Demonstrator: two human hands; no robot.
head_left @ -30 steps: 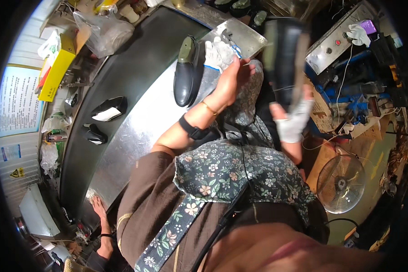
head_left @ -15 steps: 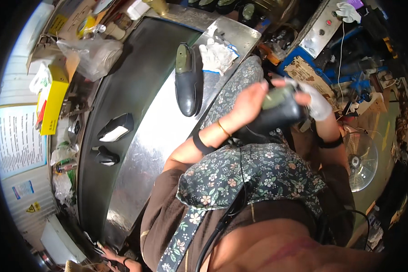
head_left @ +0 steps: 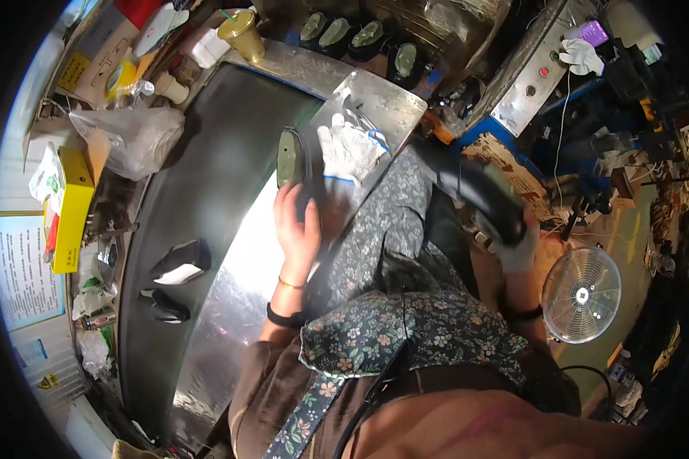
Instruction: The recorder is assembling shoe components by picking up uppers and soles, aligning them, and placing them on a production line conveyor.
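White knit gloves with blue cuffs (head_left: 348, 149) lie on the shiny steel bench (head_left: 241, 294); a small black-and-white shoe (head_left: 182, 262) sits left of it. My left hand (head_left: 298, 229) spreads loosely, thumb apart, over the near end of a black leather shoe on a green last (head_left: 289, 157), on the bench. Right of it, my white-gloved right hand (head_left: 517, 249) clasps a blurred black leather shoe with a rounded end (head_left: 486, 195). Both forearms reach forward.

Cannot see most of the toe of the bench shoe (head_left: 288, 159), hidden beneath the left hand (head_left: 297, 233), nor tell contact from mere hovering. Can hardly trace the held shoe (head_left: 486, 199), softened by blur, or count the fingers of the right hand (head_left: 519, 251), partly covered by that shoe. Cannot read the wall notice (head_left: 29, 268), too finely lettered. Lose part of the grey casing (head_left: 90, 430) below the lower edge.
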